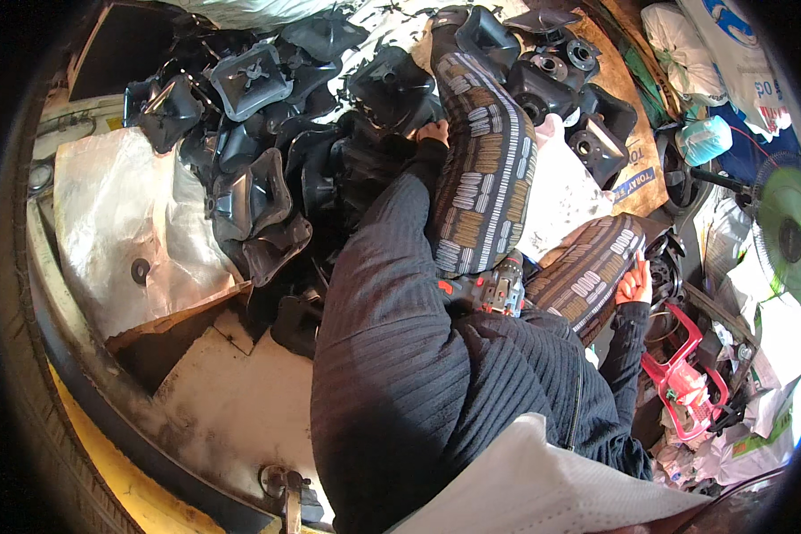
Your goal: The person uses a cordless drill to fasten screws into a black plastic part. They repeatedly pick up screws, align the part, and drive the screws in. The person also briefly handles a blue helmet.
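Note:
My left hand [433, 132] is beside my left leg, at the lower edge of a black square plastic part [390, 87]. Its fingers look curled in, and what they hold, if anything, is hidden. My right hand [635, 280] is past my right knee, with one finger raised and the others bent. A black round part [665, 269] is right beside it, and I cannot make out what the fingers hold. Between my thighs lies a grey and red power drill [500, 289].
Many similar black plastic parts [254, 80] are piled at the left and far side. A flattened sheet [125, 222] lies at left. To the right are a pink plastic chair [685, 374], a green fan [788, 218], bags and a light-blue bundle [705, 141]. Cardboard [645, 165] lies beyond my legs.

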Action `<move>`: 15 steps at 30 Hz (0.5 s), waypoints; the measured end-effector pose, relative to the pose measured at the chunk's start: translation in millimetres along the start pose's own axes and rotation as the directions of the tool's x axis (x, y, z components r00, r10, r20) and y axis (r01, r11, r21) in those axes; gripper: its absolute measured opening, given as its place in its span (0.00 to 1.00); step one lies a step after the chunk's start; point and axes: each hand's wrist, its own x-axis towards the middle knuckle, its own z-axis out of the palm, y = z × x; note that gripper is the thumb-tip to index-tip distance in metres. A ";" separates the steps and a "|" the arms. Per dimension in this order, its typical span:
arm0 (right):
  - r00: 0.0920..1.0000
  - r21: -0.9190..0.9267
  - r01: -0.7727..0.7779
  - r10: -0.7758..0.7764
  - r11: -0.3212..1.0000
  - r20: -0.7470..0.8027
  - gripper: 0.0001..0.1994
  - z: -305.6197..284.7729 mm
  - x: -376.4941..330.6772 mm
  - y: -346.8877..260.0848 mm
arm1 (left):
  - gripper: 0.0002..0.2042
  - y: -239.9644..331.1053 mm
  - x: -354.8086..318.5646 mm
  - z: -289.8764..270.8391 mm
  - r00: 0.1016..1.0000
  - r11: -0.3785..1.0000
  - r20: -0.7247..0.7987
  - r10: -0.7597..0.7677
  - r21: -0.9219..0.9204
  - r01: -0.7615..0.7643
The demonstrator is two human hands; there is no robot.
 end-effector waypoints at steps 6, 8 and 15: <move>0.994 -0.013 -0.026 0.024 1.000 -0.102 0.18 6.8 5.9 -2.5 | 0.16 -41.7 -19.2 -72.1 0.997 0.982 -0.069 0.038 -0.181 -0.050; 0.998 0.013 -0.011 0.012 1.000 -0.061 0.18 5.4 4.8 -1.3 | 0.16 -68.2 -31.4 -97.2 0.986 0.993 -0.143 0.089 -0.060 -0.098; 0.997 0.013 0.001 0.000 1.000 -0.078 0.18 1.7 10.4 -2.1 | 0.24 -163.4 -41.8 -132.7 0.906 0.791 -0.179 -0.384 -0.570 0.223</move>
